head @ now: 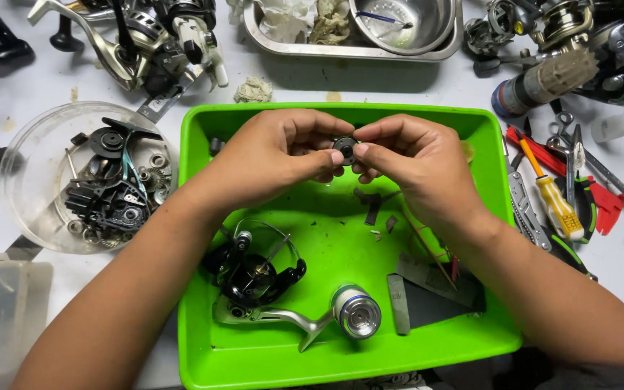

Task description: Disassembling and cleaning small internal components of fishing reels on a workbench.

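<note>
Over a bright green plastic tray (204,347), my left hand (272,155) and my right hand (413,162) meet at the fingertips. Between them they pinch a small dark round metal part (345,149), like a gear or bearing. Below the hands, inside the tray, lies a black fishing reel body (254,273) with a wire bail. A silver spool with a blue ring (357,310) and a silver handle arm (283,318) rest near the tray's front. Small dark scraps and thin grey strips (399,303) lie on the tray's right side.
A clear round bowl (30,217) of black reel parts and gears stands at the left. A steel tray (348,49) with a steel bowl and rags sits at the back. More reels lie at the back left and right. Screwdrivers, pliers and red tools (561,209) lie right of the green tray.
</note>
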